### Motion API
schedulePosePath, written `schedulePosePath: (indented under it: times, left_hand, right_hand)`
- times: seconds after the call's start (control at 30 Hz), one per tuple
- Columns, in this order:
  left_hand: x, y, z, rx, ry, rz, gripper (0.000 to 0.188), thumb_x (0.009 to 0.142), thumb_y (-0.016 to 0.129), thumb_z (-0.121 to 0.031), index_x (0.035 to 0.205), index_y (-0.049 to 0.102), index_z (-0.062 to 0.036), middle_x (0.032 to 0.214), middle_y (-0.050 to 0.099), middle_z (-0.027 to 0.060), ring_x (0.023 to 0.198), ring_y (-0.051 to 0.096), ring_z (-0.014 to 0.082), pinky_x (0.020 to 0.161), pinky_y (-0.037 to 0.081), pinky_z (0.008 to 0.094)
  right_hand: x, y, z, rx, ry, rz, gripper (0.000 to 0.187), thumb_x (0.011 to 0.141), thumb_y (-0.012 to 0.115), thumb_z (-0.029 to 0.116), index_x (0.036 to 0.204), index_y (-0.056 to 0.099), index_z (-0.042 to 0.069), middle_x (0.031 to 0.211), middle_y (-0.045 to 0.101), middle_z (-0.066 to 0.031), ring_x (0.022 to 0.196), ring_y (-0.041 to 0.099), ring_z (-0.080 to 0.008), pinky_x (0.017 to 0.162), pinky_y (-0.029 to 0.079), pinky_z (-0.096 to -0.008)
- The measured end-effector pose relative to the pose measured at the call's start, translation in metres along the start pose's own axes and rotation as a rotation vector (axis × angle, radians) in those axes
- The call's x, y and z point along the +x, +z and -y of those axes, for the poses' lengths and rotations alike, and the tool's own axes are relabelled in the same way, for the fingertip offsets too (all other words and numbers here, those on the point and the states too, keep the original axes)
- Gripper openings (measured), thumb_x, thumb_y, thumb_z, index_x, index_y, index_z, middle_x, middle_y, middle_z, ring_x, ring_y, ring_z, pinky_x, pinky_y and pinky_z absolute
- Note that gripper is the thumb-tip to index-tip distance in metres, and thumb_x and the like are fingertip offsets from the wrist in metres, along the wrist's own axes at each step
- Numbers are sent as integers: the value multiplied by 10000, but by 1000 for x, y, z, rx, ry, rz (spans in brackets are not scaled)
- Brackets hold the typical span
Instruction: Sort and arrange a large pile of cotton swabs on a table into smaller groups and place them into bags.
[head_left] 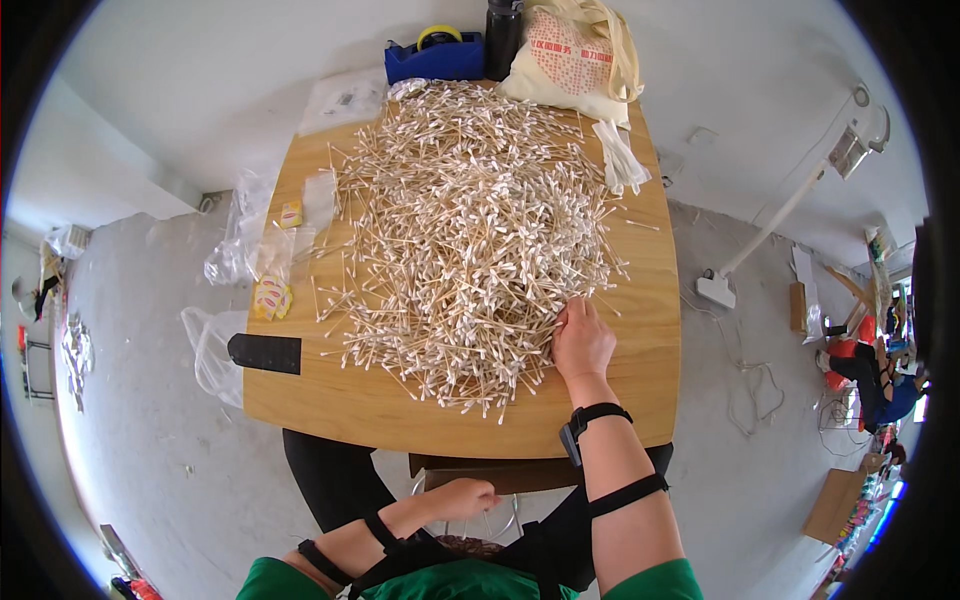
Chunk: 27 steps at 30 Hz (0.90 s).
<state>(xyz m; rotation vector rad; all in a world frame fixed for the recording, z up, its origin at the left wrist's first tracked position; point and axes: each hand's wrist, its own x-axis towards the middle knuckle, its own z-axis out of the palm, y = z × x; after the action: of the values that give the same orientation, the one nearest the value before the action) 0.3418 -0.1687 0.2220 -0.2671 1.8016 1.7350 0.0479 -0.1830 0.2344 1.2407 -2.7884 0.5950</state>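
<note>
A broad heap of cotton swabs (480, 240) with white tips and pale sticks covers the middle of the wooden table (640, 400). At the heap's lower right edge, my right hand (583, 340) is closed, its fingertips pinched in among the swabs and partly hidden. My left hand (462, 499) hangs below the table's near edge, over my lap, with its fingers curled together. What it holds, if anything, is too small to make out. A few loose swabs lie to the right of the heap.
Along the left side are clear plastic bags (250, 235), yellow labels (272, 297) and a black strip (265, 353). At the back stand a blue tape dispenser (435, 57), a black bottle (503, 40) and a cloth bag (570, 65). A white stand (760, 235) rises from the floor at right.
</note>
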Motion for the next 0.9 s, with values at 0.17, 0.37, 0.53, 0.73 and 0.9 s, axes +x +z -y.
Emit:
schedulePosePath:
  times: [0.17,0.37,0.53,0.73,0.9]
  left_hand:
    - [38,22,58,-222,-351,-844,307,981,512,-293,1052,649,-27,941,673,226,901,661,353,796,506,431]
    - [70,24,137,758,107,-961,319,935,538,-205,1192,607,-30,1190,597,257,1078,583,435,897,493,463]
    - [9,-11,23,454,-118,-334,269,940,553,-229,1044,647,1,1075,642,229,974,609,419,821,499,468]
    - [-46,-83,-107,211,-36,-315,245,955,548,-228,907,645,-8,903,638,196,906,609,393,766,480,472]
    - [-14,-135,-111,425,273,-931,175,898,524,-45,1044,617,-20,973,613,158,937,595,366,803,486,445]
  right_hand:
    - [-1,1,-4,-34,6,-10,127,781,633,103,855,536,140,827,616,-47,761,645,-275,621,514,-404]
    - [0,1,-3,-45,23,13,122,787,634,107,856,540,142,835,619,-43,778,649,-273,623,514,-408]
    - [-1,2,-1,-10,34,17,122,789,635,108,857,539,142,839,620,-41,785,650,-273,629,515,-410]
    - [0,-3,-2,11,28,1,138,764,625,69,839,524,127,826,614,-39,761,637,-284,628,505,-416]
    - [0,-2,1,39,32,6,130,763,621,70,835,530,130,825,612,-49,759,635,-297,634,506,-422]
